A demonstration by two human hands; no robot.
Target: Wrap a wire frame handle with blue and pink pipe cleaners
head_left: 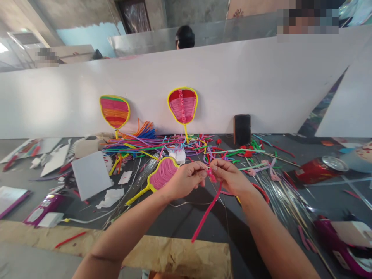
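Note:
A bright pink pipe cleaner (pixel 207 212) hangs down from between my hands, its upper part bent into a small bunched shape. My left hand (pixel 190 177) pinches one side of that bunch, fingertips closed. On the other side my right hand (pixel 228 175) is closed on the same pipe cleaner, thumb and forefinger together. Just left of my left hand lies a pink fan shape with a yellow rim and handle (pixel 162 173), partly covered by that hand. Fine details between the fingertips are too small to make out.
Two fan shapes, one striped (pixel 115 111) and one pink and red (pixel 183 106), lean on the white partition (pixel 58 100). Loose pipe cleaners (pixel 145 145) pile along the back. A phone (pixel 242 130), red can (pixel 321 169), wires (pixel 283 193) and a purple device (pixel 340 248) stand right.

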